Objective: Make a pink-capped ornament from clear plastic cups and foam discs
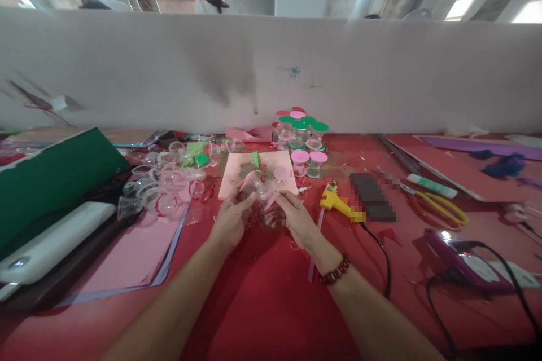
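Note:
Between my two hands is a clear plastic cup piece, tilted, with pink at both of its ends. My left hand is closed round its left end, thumb on the near side. At the right end, the fingers of my right hand pinch a pink edge; whether a second cup is joined there I cannot tell. Beneath the hands lies a pale pink sheet with a pink paper disc and green scraps. Behind it stand several cup pieces topped with green discs and pink discs.
Loose clear cups crowd the left, near pink paper sheets and a white device. To the right lie a yellow glue gun with its cord, a dark phone-like slab, yellow-handled scissors, a glue stick and a purple device.

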Motion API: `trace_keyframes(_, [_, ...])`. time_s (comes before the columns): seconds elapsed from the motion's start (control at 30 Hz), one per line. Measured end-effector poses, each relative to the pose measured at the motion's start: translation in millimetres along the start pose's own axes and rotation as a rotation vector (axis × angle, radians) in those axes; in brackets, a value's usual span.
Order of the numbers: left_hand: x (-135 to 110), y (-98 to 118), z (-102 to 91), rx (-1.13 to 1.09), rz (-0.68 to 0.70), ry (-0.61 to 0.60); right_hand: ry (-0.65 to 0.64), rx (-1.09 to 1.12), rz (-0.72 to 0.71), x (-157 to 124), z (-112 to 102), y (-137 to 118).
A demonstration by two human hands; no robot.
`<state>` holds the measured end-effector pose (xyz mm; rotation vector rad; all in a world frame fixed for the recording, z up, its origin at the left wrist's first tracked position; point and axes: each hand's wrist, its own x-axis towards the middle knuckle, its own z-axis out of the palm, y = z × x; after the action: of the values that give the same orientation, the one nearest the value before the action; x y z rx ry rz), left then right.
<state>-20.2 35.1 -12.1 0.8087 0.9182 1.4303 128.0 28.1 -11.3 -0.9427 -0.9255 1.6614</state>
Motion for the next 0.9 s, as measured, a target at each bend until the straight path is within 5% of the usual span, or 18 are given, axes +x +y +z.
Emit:
trace_keyframes(0.2, [-4.1, 1.3, 2.0, 0.129, 0.14, -0.004, 0.01, -0.178, -0.008, 5.2, -4.5, 6.6])
trace_keyframes(0.37, [-7.9, -1.6, 4.5, 0.353, 0.227, -0.032, 0.179, -0.404, -0.366, 10.6, -16.5, 3.7])
trace_keyframes(0.63, [-7.2, -7.1, 1.2, 0.511, 0.208, -0.114, 0.098, -0.555, -0.596, 6.8, -18.7, -7.1])
trace_keyframes(0.9, [-8.3, -2.0, 1.8, 0.695, 0.234, -0.102, 0.08, -0.564, -0.621, 8.7, -20.0, -5.7])
